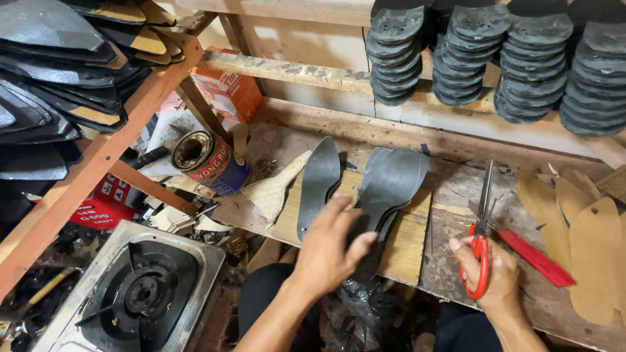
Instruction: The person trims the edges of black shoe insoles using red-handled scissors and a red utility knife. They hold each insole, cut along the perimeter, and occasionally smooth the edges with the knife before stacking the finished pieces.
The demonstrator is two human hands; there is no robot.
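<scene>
My left hand [329, 244] lies with fingers spread on a small stack of black shoe insoles [391, 182], which rests on a wooden cutting board [407, 244]. One single black insole [317, 182] lies apart to the left on the same board. My right hand [492, 274] grips the red handles of a pair of scissors [482, 225], whose blades point away from me and lie on the worn workbench [456, 189].
A red flat strip [535, 257] and tan insole cut-outs [590, 251] lie at right. Stacks of dark soles [502, 58] hang on the back shelf. A glue tin [208, 160] and orange carton [228, 91] stand left. A gas stove [140, 290] sits below left, with black shoe pieces [52, 78] racked above.
</scene>
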